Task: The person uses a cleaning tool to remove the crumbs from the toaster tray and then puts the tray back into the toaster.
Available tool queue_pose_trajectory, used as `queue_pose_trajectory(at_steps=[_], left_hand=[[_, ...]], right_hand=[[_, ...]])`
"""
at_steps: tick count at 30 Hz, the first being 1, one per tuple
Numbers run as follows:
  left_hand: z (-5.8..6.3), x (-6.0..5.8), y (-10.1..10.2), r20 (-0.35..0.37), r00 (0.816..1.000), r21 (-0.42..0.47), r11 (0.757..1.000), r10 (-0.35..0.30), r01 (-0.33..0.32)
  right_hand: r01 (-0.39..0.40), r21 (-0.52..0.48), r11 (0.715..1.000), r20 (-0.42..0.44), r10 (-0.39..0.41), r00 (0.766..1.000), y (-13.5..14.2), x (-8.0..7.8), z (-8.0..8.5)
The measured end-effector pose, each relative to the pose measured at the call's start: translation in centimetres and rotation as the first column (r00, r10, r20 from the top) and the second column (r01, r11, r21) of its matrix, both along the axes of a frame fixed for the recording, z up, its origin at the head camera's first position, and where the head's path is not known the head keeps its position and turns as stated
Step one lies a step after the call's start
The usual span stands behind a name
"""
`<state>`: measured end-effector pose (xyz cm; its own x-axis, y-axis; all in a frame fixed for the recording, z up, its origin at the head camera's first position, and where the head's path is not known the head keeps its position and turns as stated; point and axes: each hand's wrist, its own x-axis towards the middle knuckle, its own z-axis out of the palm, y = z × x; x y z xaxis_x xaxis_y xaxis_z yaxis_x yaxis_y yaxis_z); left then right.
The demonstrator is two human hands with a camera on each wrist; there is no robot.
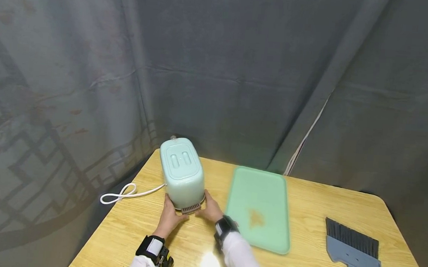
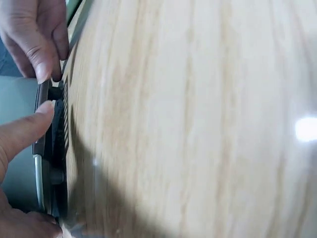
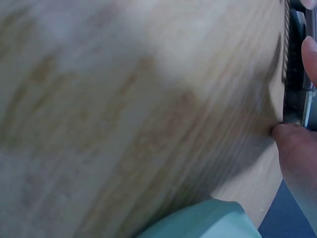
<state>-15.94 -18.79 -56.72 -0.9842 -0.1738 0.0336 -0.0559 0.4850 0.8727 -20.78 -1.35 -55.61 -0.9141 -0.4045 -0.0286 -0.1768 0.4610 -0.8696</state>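
A mint-green toaster (image 1: 185, 187) with a lid on top stands at the table's back left corner. Low on its front is a brown ribbed piece (image 1: 191, 209). My left hand (image 1: 168, 218) grips the lower left front corner, and its thumb lies against the brown piece in the left wrist view. At the lower right front corner my right hand (image 1: 210, 208) holds the base. Dark feet (image 2: 57, 176) show under the toaster, close over the wood. Fingers beneath the base are partly hidden.
A white cord (image 1: 131, 194) loops off the table's left edge. Right of the toaster lies a green tray (image 1: 265, 195) with a brown crumb-like patch (image 1: 255, 218). A grey-blue brush (image 1: 354, 253) with dark bristles lies at the right. Grey curtains (image 1: 241, 69) hang behind the table.
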Motion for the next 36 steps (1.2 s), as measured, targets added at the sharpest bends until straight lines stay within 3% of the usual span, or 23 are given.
queue_pose_trajectory(at_steps=[2, 9, 14, 20, 24, 36], left_hand=[[-0.1, -0.1, 0.2, -0.01, 1.0, -0.007, 1.0, 0.007, -0.007], [-0.2, 0.0, 0.4, -0.018, 0.999, -0.028, 0.999, 0.029, -0.03], [-0.1, 0.0, 0.5, 0.001, 0.999, -0.055, 0.997, 0.046, -0.046], [-0.1, -0.1, 0.7, 0.023, 0.996, -0.076, 0.994, 0.083, -0.081], [-0.2, -0.1, 0.9, 0.017, 0.994, -0.1, 0.989, 0.109, -0.107], [-0.1, -0.2, 1.4, -0.007, 0.985, -0.173, 0.97, 0.171, -0.17]], right_hand=[[-0.004, -0.01, 1.0, -0.009, 0.004, 1.0, 0.1, -0.2, 0.0], [-0.036, -0.065, 0.997, -0.126, 0.027, 0.992, 0.4, -1.0, -2.4], [0.014, -0.048, 0.999, -0.074, -0.018, 0.997, 0.0, -0.9, -2.1], [0.092, 0.031, 0.995, -0.099, -0.089, 0.991, -0.5, -0.6, -1.5], [0.127, 0.018, 0.992, -0.102, -0.124, 0.987, -0.8, -0.6, -1.6], [0.19, 0.003, 0.982, -0.209, -0.185, 0.96, -0.9, -0.9, -2.6]])
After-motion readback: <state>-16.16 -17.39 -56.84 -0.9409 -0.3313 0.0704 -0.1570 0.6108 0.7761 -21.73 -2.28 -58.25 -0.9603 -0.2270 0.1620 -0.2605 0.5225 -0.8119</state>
